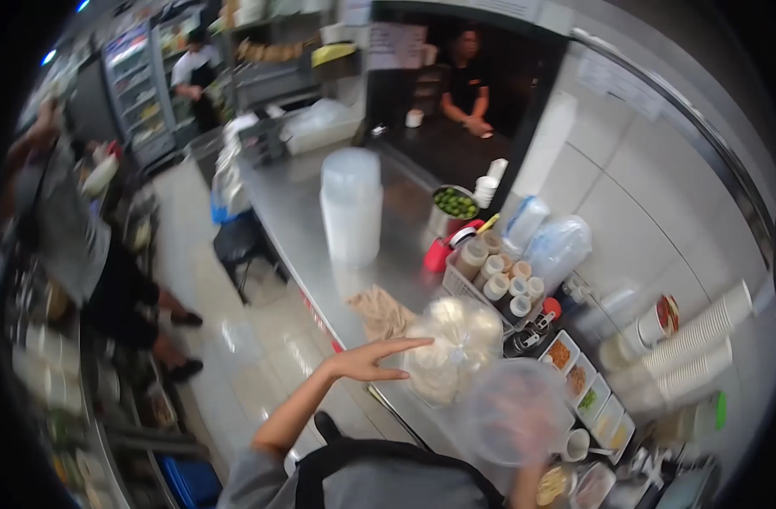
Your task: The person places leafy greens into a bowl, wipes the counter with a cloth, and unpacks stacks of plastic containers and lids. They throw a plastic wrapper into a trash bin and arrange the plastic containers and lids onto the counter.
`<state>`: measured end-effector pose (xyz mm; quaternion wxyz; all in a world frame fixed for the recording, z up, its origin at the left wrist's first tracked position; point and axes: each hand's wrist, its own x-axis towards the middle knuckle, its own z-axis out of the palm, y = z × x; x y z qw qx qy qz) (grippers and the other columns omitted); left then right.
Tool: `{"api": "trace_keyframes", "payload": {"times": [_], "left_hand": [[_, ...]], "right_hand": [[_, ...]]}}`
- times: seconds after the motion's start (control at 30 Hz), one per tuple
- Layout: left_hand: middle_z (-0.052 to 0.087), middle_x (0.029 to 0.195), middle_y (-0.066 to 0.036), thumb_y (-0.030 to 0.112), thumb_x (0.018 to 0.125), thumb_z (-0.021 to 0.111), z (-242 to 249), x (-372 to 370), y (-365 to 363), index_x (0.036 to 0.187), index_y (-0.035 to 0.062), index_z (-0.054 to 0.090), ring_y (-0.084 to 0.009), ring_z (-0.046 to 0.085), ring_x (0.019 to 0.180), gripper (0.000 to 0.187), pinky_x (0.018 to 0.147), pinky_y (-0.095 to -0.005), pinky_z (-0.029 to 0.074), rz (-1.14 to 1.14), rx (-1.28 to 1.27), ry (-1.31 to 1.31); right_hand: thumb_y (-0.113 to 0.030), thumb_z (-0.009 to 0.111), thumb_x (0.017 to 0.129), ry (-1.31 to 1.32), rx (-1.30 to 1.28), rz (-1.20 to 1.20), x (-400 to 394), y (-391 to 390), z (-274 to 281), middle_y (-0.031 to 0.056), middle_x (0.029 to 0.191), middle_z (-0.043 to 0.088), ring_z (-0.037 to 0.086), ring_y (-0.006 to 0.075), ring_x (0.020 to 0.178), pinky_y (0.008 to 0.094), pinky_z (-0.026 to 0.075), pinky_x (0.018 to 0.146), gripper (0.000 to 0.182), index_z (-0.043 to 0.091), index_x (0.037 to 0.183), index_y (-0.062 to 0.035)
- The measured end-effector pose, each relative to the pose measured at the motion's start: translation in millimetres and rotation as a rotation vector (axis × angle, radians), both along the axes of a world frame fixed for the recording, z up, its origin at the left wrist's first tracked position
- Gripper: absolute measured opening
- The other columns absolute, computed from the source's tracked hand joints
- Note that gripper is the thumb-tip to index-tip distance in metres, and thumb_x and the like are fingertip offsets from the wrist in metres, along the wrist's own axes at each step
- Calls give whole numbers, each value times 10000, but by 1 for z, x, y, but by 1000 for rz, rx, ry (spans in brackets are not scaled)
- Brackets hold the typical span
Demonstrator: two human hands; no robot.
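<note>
My left hand [371,360] is stretched out with thumb and fingers apart, its fingertips at the side of a knotted clear plastic bag [456,348] with pale contents. The bag rests on the steel counter. My right hand [532,428], blurred, shows through a clear round plastic tub [494,394] that it holds just right of the bag. A crumpled brown cloth [379,311] lies beyond my left hand. Farther along the counter stands a tall stack of clear plastic tubs [351,212].
A basket of squeeze bottles [495,287] and a pot of green limes [454,204] line the wall side. Topping trays [587,394] and stacked paper cups [693,339] are at right. One person [74,220] stands across the aisle; another [466,85] is behind the serving window.
</note>
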<state>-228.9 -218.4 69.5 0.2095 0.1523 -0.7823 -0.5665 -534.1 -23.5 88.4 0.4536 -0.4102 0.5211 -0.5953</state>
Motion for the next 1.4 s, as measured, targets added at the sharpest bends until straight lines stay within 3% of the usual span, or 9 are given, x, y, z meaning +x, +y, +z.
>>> {"api": "trace_keyframes", "payload": {"times": [0.17,0.23,0.4,0.47,0.57,0.67,0.87,1.17,1.4], "left_hand": [[236,1435,-76,387,597,798,-31,102,-49,1396,74,211,-225,224,1316,1039,1056,-372,209,-331,146,137],[302,1367,-112,435,583,794,-70,167,-41,1359,24,251,-229,261,1287,1033,1054,-362,196,-145,359,152],[372,1295,-150,434,593,782,-62,262,-32,1287,27,268,-246,349,1222,955,1028,-359,240,181,328,150],[441,1243,-129,366,474,863,-62,277,-46,1248,43,327,-246,406,1177,996,1013,-369,262,247,302,164],[488,1146,-145,379,587,798,-96,303,-83,1197,62,364,-240,468,1090,813,941,-360,349,326,575,297],[491,1098,-165,418,654,722,-110,332,-141,1205,62,306,-213,498,1014,778,848,-314,405,432,520,-12],[486,1096,-161,424,653,718,-71,326,-241,1210,62,285,-209,493,1011,793,847,-307,400,286,499,18],[479,1094,-155,434,651,712,-37,335,-377,1216,63,253,-202,484,1005,817,845,-296,394,156,498,7],[446,1103,-131,506,635,706,-17,314,-448,1217,67,199,-190,442,1024,887,855,-276,365,-109,517,-139]], "right_hand": [[-332,456,905,-218,274,867,198,-132,-114,134,1289,402,391,230,1190,422,361,951,502,334,1333,-99],[-331,447,912,-374,339,999,247,-145,-148,133,1276,419,402,225,1180,421,376,939,487,343,1326,-98],[-306,388,947,-549,549,755,309,-212,-135,76,1092,532,519,141,1003,324,466,806,353,452,1216,-85],[-268,408,949,-339,394,771,332,-235,-118,3,853,525,509,75,767,209,425,651,255,538,1030,-65],[-294,454,931,-39,91,782,369,-277,-123,-39,653,449,425,43,595,203,342,510,251,555,874,-71],[-298,472,922,29,-212,627,406,-321,-132,-48,641,419,391,32,581,197,325,497,252,562,850,-73],[-367,449,925,-156,88,467,450,-431,-149,-59,582,418,369,44,492,220,315,436,343,569,781,-81],[-547,437,856,192,314,538,470,-570,-108,62,537,528,499,154,513,334,397,500,588,608,689,-10],[-422,491,883,16,492,270,437,-613,-99,-12,522,455,390,73,501,274,332,451,445,574,623,-70]]}}
